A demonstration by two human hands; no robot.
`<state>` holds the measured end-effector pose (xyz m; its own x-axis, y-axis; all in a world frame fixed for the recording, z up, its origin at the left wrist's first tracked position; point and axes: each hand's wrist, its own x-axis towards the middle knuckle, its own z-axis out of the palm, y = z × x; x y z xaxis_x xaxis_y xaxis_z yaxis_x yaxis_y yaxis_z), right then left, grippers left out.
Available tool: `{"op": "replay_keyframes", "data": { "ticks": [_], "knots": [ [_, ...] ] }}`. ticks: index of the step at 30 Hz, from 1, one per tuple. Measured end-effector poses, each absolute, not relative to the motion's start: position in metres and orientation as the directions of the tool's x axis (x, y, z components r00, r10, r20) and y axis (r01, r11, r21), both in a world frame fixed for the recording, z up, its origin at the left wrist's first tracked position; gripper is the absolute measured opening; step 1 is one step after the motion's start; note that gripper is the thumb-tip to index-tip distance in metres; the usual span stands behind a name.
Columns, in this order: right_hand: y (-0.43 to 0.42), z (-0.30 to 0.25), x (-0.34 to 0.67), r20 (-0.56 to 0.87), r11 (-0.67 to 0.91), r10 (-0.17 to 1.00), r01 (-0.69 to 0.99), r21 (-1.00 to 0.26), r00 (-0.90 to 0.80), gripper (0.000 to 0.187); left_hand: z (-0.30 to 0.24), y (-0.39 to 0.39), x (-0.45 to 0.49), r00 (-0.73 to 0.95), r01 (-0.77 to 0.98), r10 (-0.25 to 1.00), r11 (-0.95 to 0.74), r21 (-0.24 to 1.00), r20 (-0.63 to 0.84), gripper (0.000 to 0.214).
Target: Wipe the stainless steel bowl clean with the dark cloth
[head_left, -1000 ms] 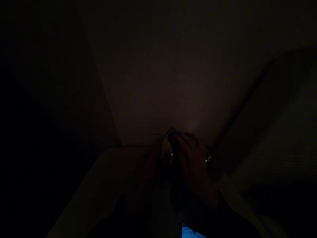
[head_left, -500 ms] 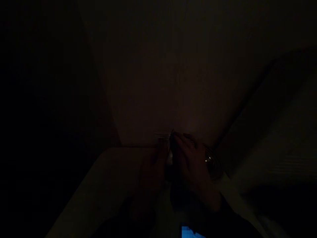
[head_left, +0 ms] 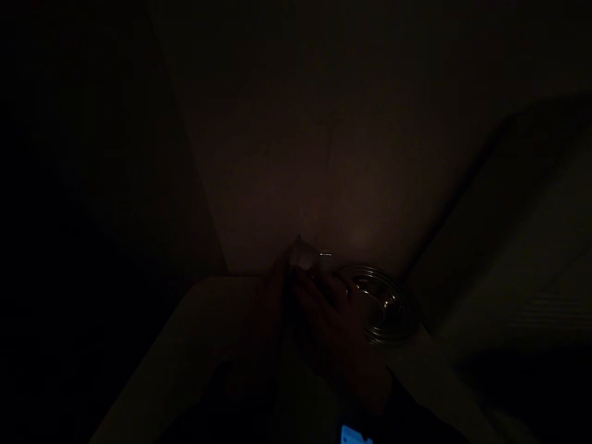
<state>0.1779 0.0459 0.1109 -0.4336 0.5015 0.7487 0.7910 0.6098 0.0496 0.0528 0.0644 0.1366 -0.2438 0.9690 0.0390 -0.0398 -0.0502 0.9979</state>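
Note:
The view is very dark. A greyish metal vessel [head_left: 306,254] with a short, shiny handle-like piece on its right is tilted between my hands. My left hand [head_left: 267,302] is wrapped round its left side, its fingers mostly lost in shadow. My right hand [head_left: 329,314] lies against the front of the vessel with bent fingers. Under those fingers is a dark, cloth-like thing [head_left: 290,296], its outline hard to make out. Just right of my right hand, a shiny round metal dish [head_left: 393,302] with ringed rims rests on the table.
The pale table [head_left: 198,327] has a rounded far left corner and meets a wall or panel [head_left: 268,185] behind. A lit blue screen [head_left: 355,435] shows at the bottom edge. To the right stands a dark-edged slanted surface [head_left: 518,246].
Both hands have shifted left, and the metal vessel has turned so that its body and handle show. More of the round metal dish is uncovered on the right.

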Motion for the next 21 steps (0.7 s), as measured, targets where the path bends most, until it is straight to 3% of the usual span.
{"op": "replay_keyframes", "data": {
  "ticks": [4,7,14,21],
  "knots": [
    [0.053,0.122,0.185,0.737,0.486,0.598,0.873,-0.021,-0.315,0.04,0.145,0.055,0.061,-0.18,-0.145,0.974,0.109,0.983,-0.134,0.038],
    [0.054,0.13,0.19,0.703,0.418,0.675,0.902,-0.112,-0.226,0.04,0.154,0.051,0.067,-0.171,-0.097,0.978,0.108,0.989,-0.123,0.035],
    [0.043,0.123,0.181,0.745,0.56,0.542,0.828,0.025,-0.389,0.043,0.159,0.052,0.061,-0.276,-0.077,0.949,0.137,0.988,-0.153,0.037],
    [0.066,0.132,0.202,0.697,0.412,0.699,0.887,-0.209,-0.16,0.039,0.162,0.048,0.064,-0.14,0.032,0.989,0.043,0.999,-0.038,0.031]
  ]
}}
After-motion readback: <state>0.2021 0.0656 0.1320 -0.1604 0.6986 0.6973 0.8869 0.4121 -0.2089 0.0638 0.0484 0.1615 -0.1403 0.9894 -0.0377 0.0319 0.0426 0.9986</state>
